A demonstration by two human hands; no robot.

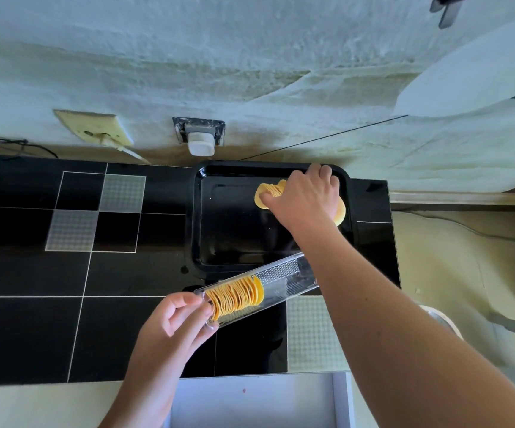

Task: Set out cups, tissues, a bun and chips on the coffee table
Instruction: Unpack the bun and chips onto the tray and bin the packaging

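A glossy black tray (219,230) lies at the back right of the black tiled tabletop (27,273), against the wall. My right hand (304,196) rests in the tray's far right corner, closed around a stack of yellow chips (263,196) that pokes out on both sides of it. My left hand (179,316) grips the near end of a long clear plastic chip sleeve (280,278), which lies slanted over the tray's front edge. Several chips (234,298) stand packed in the sleeve's near half; its far half is bare.
An open white drawer (250,400) juts out below the tabletop's front edge. On the wall behind are a beige socket plate (95,126) with a cord and a white plug adapter (200,143). A white rounded object (472,72) hangs at the upper right.
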